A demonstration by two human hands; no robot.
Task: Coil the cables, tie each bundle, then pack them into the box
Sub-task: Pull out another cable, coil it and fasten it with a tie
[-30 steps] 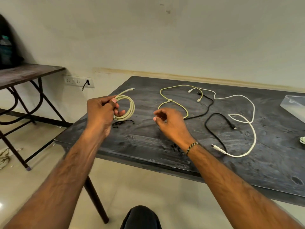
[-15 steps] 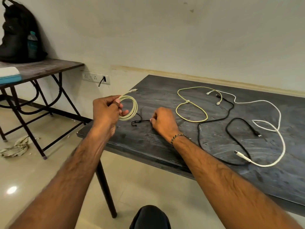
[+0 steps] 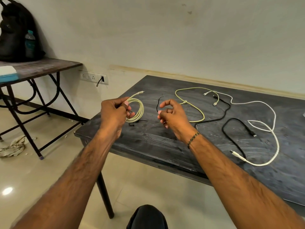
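1. Keep left hand [image 3: 113,113] clamped on coiled cream cable [image 3: 137,109], frame centre-left.
2. Thread black tie [image 3: 158,104], pinched in right hand [image 3: 171,115], through coil; cinch snugly.

pale yellow-green braided cable [image 3: 137,111], wound into a compact round coil, was held upright above the near-left part of the table, one connector end [image 3: 139,92] projecting up and to the right. thin black tie [image 3: 158,104] stood curved upward just right of the coil. another black tie [image 3: 137,122] lay flat below the coil. loose yellow-green cable [image 3: 194,107], black cable [image 3: 231,129] and white cable [image 3: 270,129] lay uncoiled and overlapping on the table to the right.
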